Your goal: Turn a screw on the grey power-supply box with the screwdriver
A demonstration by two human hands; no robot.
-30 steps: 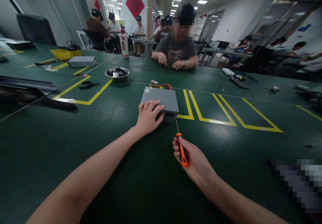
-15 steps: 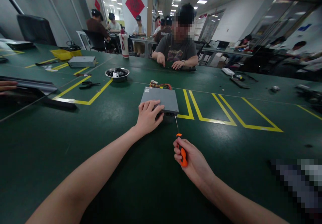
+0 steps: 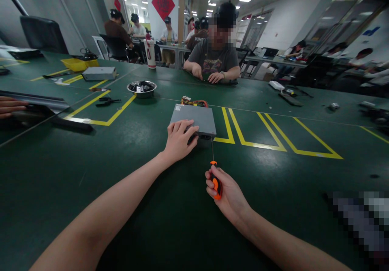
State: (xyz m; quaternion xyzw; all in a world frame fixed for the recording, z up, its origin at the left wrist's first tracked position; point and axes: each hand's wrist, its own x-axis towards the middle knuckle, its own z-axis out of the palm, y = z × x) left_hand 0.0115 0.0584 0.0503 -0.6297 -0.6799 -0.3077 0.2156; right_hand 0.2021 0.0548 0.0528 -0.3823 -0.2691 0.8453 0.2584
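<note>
A grey computer power supply unit lies flat on the green table, its bundle of coloured cables at the far side. My left hand grips its near left part, fingers over the top and thumb at the front face. In my right hand is an orange-and-black screwdriver, fingers wrapped round the handle. Its thin shaft points away from me, with the tip at the unit's near right corner. Whether the tip sits in a screw is too small to tell.
A metal bowl holding small parts stands beyond the unit to the left, near black pliers-like tools. Another grey metal box and a yellow tray lie farther left. Across the table sits a person. Another person's hand shows at left.
My right hand has shifted slightly left, bringing the screwdriver's handle more in line with the unit's corner. My left hand and the power supply unit have stayed put.
</note>
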